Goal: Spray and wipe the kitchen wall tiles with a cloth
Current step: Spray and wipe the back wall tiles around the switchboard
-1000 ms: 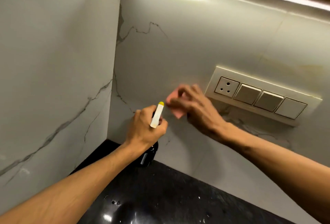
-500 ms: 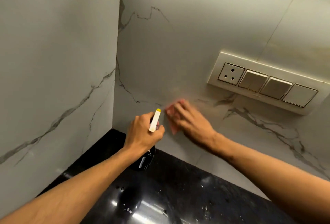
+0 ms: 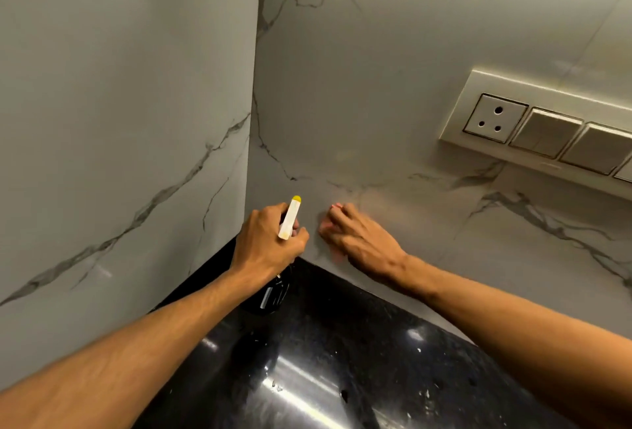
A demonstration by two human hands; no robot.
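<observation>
left hand (image 3: 270,245) clamps the dark, white-nozzled spray bottle (image 3: 290,218), right hand (image 3: 359,240) flat on the pink cloth (image 3: 324,224); stray mist could wet that cream socket panel (image 3: 496,117).

Pressing small pink cloth (image 3: 324,225) flat against glossy white, grey-veined marble wall tiles (image 3: 376,86), low near the corner; holding dark spray bottle (image 3: 288,220), white head yellow-tipped, just left of it.

Home kitchen: marble tiles (image 3: 376,86), black countertop (image 3: 342,343).
</observation>
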